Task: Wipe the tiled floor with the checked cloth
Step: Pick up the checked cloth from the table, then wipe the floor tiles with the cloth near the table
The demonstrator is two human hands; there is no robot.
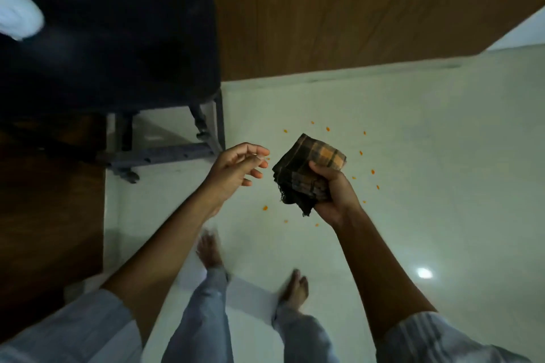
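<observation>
A folded checked cloth [306,168], brown, black and orange, is gripped in my right hand [333,194] at mid-frame, well above the floor. My left hand [236,171] hovers just left of the cloth, fingers apart and curled, holding nothing. Below them lies the pale glossy tiled floor [427,156]. Several small orange specks [372,171] are scattered on the tiles around and under the cloth. My bare feet [295,289] stand on the tiles near the bottom.
A dark table [112,44] on a grey metal frame [165,153] stands at the left. Wooden panelling [354,3] runs along the far wall and a wooden surface [50,215] borders the floor at left. A white object [17,15] sits at the top left.
</observation>
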